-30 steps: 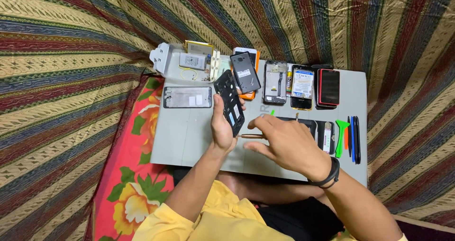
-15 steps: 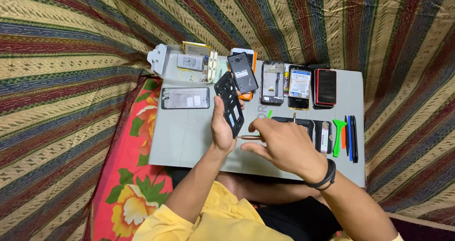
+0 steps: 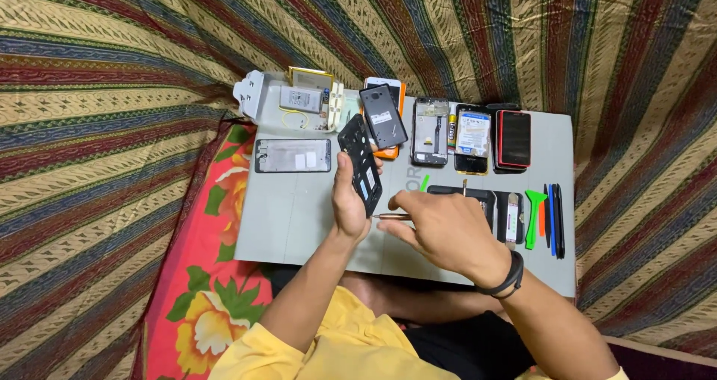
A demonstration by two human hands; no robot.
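Head view: left hand [image 3: 348, 201] closed around a black phone frame [image 3: 360, 162], held upright on edge over the grey board [image 3: 299, 208]. Right hand [image 3: 447, 231] pinches a thin screwdriver [image 3: 391, 216], tip at the frame's lower edge. Frame already stripped of screen and back; one screen panel [image 3: 293, 156] lies flat to the left. Other opened phones [image 3: 478, 137] and pry tools [image 3: 545, 216] wait untouched; work looks mid-way

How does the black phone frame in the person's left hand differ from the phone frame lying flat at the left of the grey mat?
The held black frame stands tilted on edge in the left hand, lifted off the grey mat; the flat frame lies untouched, lengthwise sideways. The flat frame shows pale patches inside; the held one looks all dark. Both are dark, rectangular and bare.
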